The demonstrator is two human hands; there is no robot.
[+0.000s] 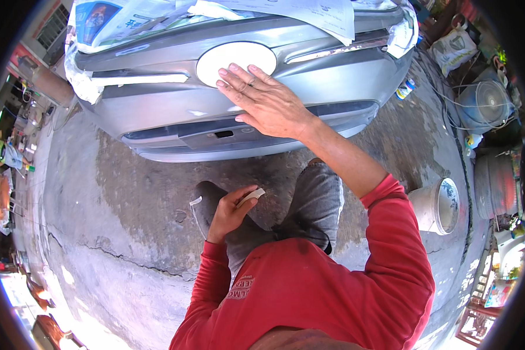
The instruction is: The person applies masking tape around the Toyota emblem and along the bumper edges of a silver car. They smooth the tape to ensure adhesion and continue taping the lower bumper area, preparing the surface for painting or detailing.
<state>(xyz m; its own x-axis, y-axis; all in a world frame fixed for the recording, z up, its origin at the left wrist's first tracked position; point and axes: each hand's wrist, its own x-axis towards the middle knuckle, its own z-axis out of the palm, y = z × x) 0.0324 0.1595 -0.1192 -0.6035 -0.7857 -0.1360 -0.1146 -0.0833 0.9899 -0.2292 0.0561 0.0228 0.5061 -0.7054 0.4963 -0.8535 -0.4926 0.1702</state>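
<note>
In front of me is the grey rear of a car (151,105), partly covered with newspaper (274,14). A white oval patch (236,58) lies in the middle of its panel. My right hand (268,105) rests flat there, fingers stretched out over the oval's lower right part and palm over the grey panel below. Lower down, above my left thigh, my left hand (233,213) grips a small pale, flat block (251,197) between thumb and fingers. Whether the block is folded sandpaper or something solid, I cannot tell.
A white bucket (434,207) lies tilted on the concrete floor to my right. Beyond it are a blue drum (484,105), a white sack (452,51) and hoses. A small can (405,89) stands by the car's right corner. Clutter lines the left wall.
</note>
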